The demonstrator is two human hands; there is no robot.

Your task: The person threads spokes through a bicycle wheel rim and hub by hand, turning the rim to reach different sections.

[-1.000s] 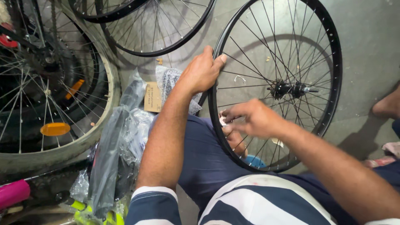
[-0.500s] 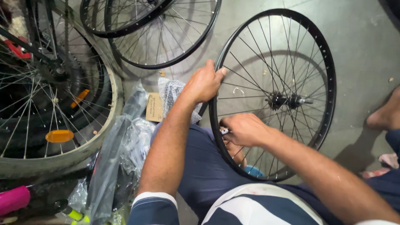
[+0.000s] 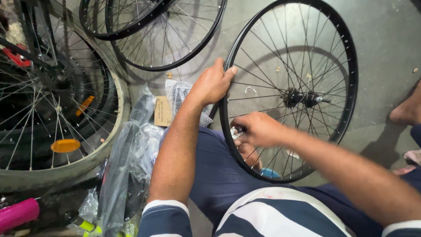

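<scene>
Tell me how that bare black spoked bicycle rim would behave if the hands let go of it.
The bare black spoked bicycle rim stands on edge, so it would probably roll or tip. With thin spokes and no tyre, it is likely light yet stiff. The left hand steadies it.

Just left of your left forearm, a small tan card tag (image 3: 162,111) lies on the floor: rectangular, dull brown, with dark print too small to read. It rests against a clear plastic bag (image 3: 180,97) with a pale grey, speckled look, crumpled under your left wrist. Below the tag, more clear wrap (image 3: 147,147) bunches beside your knee, shiny and creased. Left of that, a long dark part sits inside a clear plastic sleeve (image 3: 116,175) that runs down towards the bottom edge, where yellow-green shows through. You see no signs or screens here.
</scene>
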